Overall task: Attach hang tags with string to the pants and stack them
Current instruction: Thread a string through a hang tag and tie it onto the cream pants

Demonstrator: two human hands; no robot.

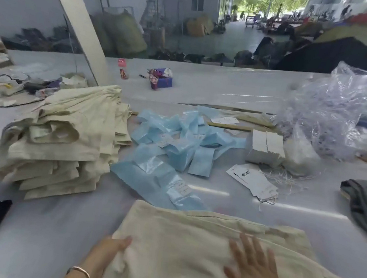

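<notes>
Beige folded pants point(198, 252) lie at the bottom centre of the frame on the white table point(50, 219), and both my palms are on them. Right hand point(253, 271) lies flat on the fabric, fingers spread and straight, pressing, gripping nothing. Left hand point(109, 248) sits at the left edge of the fold with the fingers out along the cloth; no curl visible, so I read it as released too, just steadying.

Step as I judge it: flatten and square this pair before tagging. Doing it well means keeping pressure even, smoothing outward from the middle, and holding the left edge so the fold doesn't skew. Waistband looks to be the far edge; that's probably where the tag goes.

Hang tags with string point(253, 183) lie right of centre, near but apart from the pants. I'd pick one with the right hand while the left pins the cloth.

Finished stack of beige pants point(61, 136) is at the left of the frame; I'd land this pair with edges aligned. Blue plastic bags point(172, 146) are scattered between stack and tags, so I'd lift over them, not drag.
</notes>
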